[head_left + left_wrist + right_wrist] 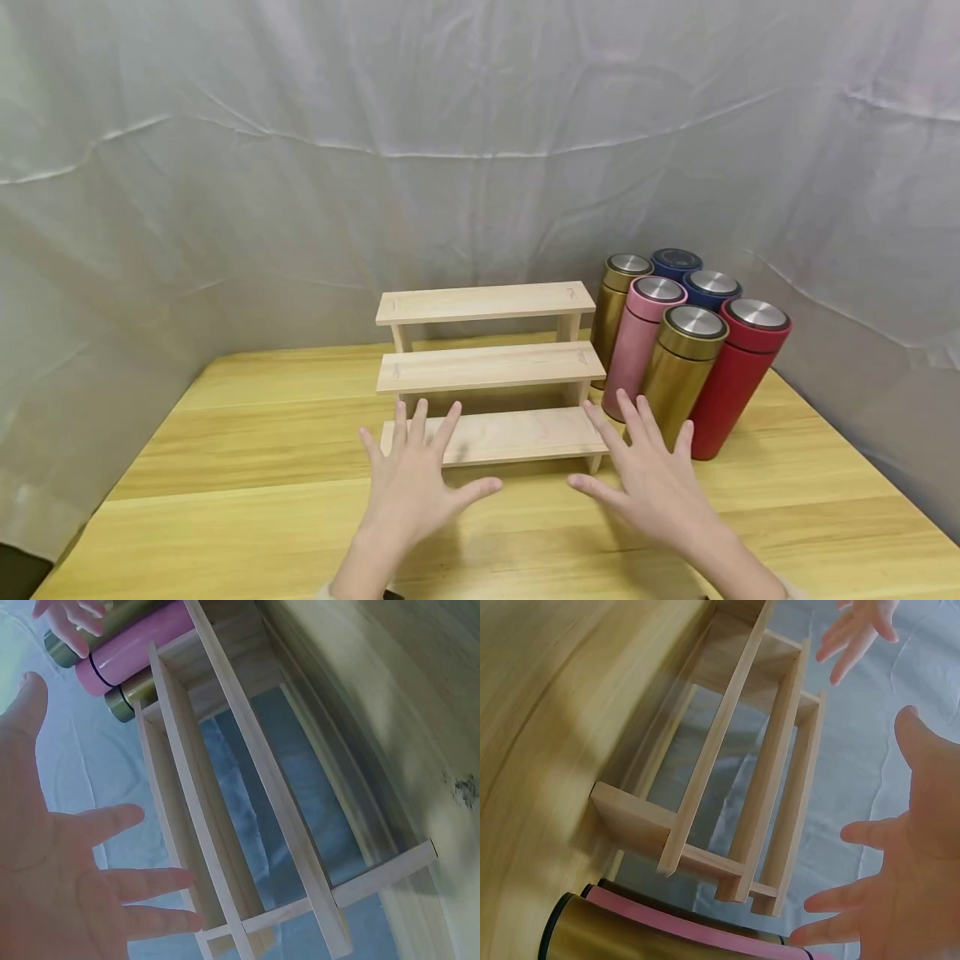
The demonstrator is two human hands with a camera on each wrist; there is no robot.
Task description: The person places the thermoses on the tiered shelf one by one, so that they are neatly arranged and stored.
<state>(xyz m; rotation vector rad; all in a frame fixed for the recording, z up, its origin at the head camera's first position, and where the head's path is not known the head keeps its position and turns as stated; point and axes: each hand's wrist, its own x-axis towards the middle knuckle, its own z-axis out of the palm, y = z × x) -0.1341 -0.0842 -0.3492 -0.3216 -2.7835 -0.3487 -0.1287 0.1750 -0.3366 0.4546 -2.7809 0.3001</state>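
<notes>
A three-step wooden display rack [491, 368] stands on the table, its bare shelves rising toward the back. In front of its lower left end my left hand [411, 483] is spread with straight fingers, holding nothing. My right hand [651, 483], likewise spread and without anything in it, hovers before the rack's lower right end. Close beyond its fingertips are a pink thermos bottle [636, 354] and a gold thermos bottle [678, 379]. Both palms face the rack [202, 795] in the wrist views, and the bottles appear beside its right end.
Right of the rack, a red bottle [738, 383], a second gold bottle [613, 304] and two blue bottles [712, 287] stand upright, grouped tightly with the pink one. The wooden table [247, 525] ends at a grey cloth backdrop [480, 208] behind and at both sides.
</notes>
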